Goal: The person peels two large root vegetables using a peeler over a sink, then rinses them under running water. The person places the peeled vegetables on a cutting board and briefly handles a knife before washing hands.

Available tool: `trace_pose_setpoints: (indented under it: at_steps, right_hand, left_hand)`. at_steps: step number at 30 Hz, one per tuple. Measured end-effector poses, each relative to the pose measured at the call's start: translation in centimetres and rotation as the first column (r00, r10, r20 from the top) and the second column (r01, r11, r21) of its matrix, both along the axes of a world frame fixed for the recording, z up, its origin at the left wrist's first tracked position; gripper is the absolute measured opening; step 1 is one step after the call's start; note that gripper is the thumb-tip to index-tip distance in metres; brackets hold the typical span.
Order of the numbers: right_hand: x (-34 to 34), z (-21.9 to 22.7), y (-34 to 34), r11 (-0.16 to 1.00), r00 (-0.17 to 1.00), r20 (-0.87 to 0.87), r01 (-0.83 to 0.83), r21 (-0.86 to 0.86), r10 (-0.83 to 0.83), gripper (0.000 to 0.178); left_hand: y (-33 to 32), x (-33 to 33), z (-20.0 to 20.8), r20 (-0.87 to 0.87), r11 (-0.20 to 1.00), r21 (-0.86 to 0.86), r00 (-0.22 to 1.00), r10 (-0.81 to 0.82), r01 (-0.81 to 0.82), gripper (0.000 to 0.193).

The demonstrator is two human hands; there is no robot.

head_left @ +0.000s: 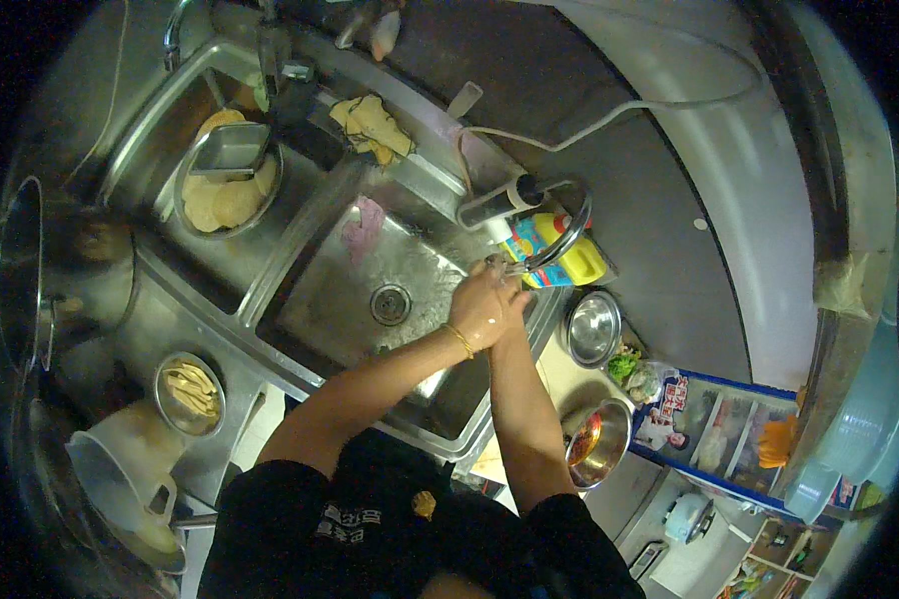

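Both my hands are together under the curved spout of the faucet [574, 235], over the right side of the sink basin [320, 309]. My left hand [477, 307] has its back turned up, with a small white spot on it and a yellow bracelet at the wrist. Pressed against it is my right hand [510, 302], partly covered. The fingers overlap, so their exact pose is hidden. No tool shows in either hand. Just beyond them stands a yellow jug [579, 263] with a blue label. A pink cloth [363, 228] lies in the basin behind the drain [390, 303].
The left basin holds a bowl [180, 195] of pale round pieces with a metal container [232, 150] on top. A yellowish cloth [373, 130] drapes on the sink's back edge. Metal bowls [594, 324] stand right; a plastic pitcher [120, 464] and bowl of pale strips [192, 389] stand left.
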State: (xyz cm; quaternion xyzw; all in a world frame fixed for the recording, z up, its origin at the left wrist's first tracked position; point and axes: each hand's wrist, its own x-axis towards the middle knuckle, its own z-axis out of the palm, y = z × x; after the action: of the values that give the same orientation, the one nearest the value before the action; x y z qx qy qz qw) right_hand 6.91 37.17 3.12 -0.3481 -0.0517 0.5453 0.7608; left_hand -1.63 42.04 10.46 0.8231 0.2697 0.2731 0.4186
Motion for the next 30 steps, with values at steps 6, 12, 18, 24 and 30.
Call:
trace_pose_setpoints:
  at_steps: [6,12,18,24,30]
  right_hand:
    - [-1.4,4.0,-0.7,0.933,0.988,-0.154,-0.029,-0.358,-0.029,0.034]
    - [0.5,6.8,-2.2,0.933,0.996,-0.018,0.075,-0.351,-0.087,0.024]
    - [-0.5,4.7,-4.2,0.902,0.983,0.068,0.183,-0.392,-0.170,0.033]
    - [-3.4,1.4,-2.5,0.931,0.981,0.009,0.179,0.318,-0.192,0.038]
    - [-2.9,4.5,-0.9,0.903,0.975,-0.119,0.124,-0.412,-0.189,0.041]
  left_hand:
    - [1.1,0.4,-1.8,-0.189,0.974,-0.171,0.975,0.117,-0.150,0.032]
    - [4.0,-3.7,-5.9,0.215,0.352,-0.906,0.972,-0.100,0.236,0.029]
    - [3.7,-3.6,-3.5,0.419,0.690,-0.689,0.899,0.128,0.222,0.024]
    - [-1.0,-2.8,2.1,0.253,0.997,0.070,0.966,-0.058,0.042,0.024]
    - [2.1,-1.5,2.3,0.154,0.990,0.076,0.982,0.105,-0.118,0.013]
